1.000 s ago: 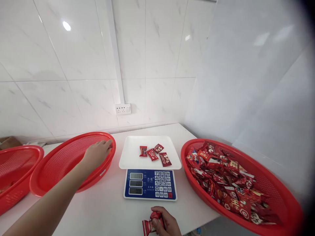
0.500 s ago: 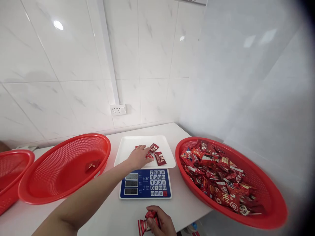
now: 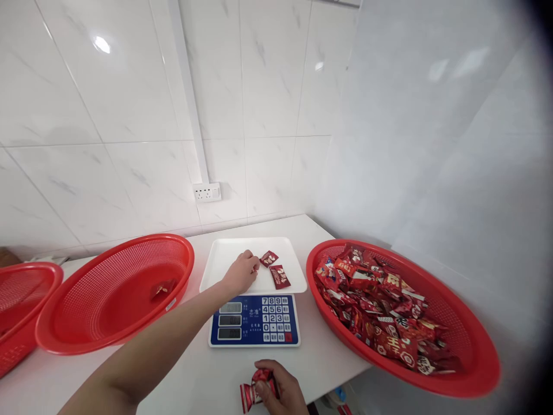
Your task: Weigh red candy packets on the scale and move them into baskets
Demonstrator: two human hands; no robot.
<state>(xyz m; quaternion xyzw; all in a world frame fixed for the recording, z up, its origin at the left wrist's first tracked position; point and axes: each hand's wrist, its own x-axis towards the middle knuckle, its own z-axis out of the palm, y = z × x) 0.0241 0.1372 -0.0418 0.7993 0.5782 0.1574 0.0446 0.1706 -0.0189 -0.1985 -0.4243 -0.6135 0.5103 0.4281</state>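
My left hand [image 3: 243, 272] is on the white weighing tray [image 3: 224, 248] of a digital scale, its fingers curled together around small red wrapped candies that they mostly hide. To the right of its fingertips, two dark red candy packets lie flat on the tray: a smaller packet [image 3: 269, 258] and a larger packet [image 3: 280, 277]. Near the front edge of the table, my right hand [image 3: 283, 389] is closed around red-and-white wrapped candies [image 3: 259, 387]. The scale's blue keypad panel [image 3: 254, 321] lies between my hands, with three small displays on its left.
At right, a large red basket [image 3: 322, 311] holds a heap of red snack packets [image 3: 384, 311]. Left of the scale, another red basket [image 3: 116, 294] contains a red packet [image 3: 162, 289]. A further red basket [image 3: 32, 288] is cut off at the left. A socket [image 3: 207, 192] is on the tiled wall.
My left fingers have curled inward on the tray, and the red packets that showed beneath them are now mostly hidden in the hand. My right hand keeps its hold, nearly still.
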